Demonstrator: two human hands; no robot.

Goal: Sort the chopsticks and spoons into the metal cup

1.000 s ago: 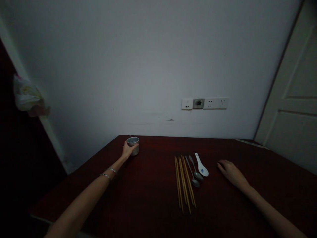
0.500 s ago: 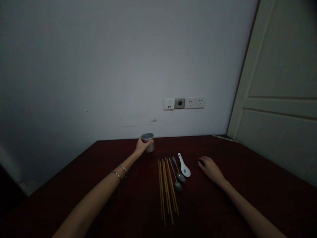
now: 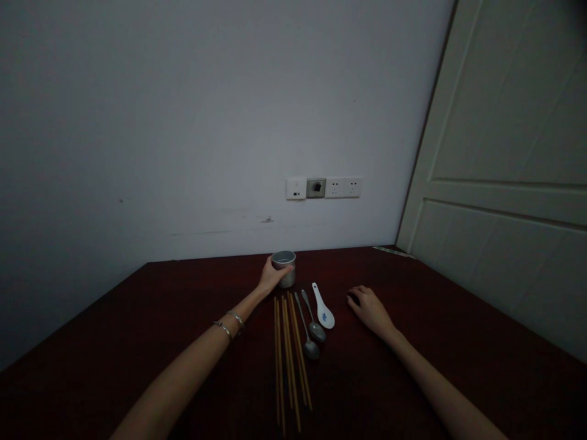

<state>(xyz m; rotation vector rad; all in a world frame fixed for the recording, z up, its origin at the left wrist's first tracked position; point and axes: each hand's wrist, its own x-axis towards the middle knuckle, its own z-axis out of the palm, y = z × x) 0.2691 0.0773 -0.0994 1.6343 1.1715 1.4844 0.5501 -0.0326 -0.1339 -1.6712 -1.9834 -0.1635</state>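
My left hand (image 3: pixel 274 275) is closed around the side of a grey metal cup (image 3: pixel 287 278), which stands upright near the back of the table. The thumb lies across the cup's front, and its other fingers are mostly hidden behind it. Several wooden chopsticks (image 3: pixel 288 354) lie in a loose row just in front of the cup. Beside them are two metal spoons (image 3: pixel 312 349) and a white soup spoon (image 3: pixel 326 316) with a blue mark. My right hand (image 3: pixel 370 310) rests on the table right of the white spoon, fingers loosely bent and apart from the thumb, holding nothing.
The dark red table (image 3: pixel 206 278) meets a pale wall (image 3: pixel 206 153) at its back edge. Sockets and switches (image 3: pixel 324 188) are set in the wall. A pale panelled door (image 3: pixel 495 201) stands at the right, and a flat strip (image 3: pixel 393 251) lies at the back right corner.
My left hand has brought the cup to the right, so it now stands behind the chopsticks' far ends. The camera view has turned slightly right. My right hand stays by the white spoon.
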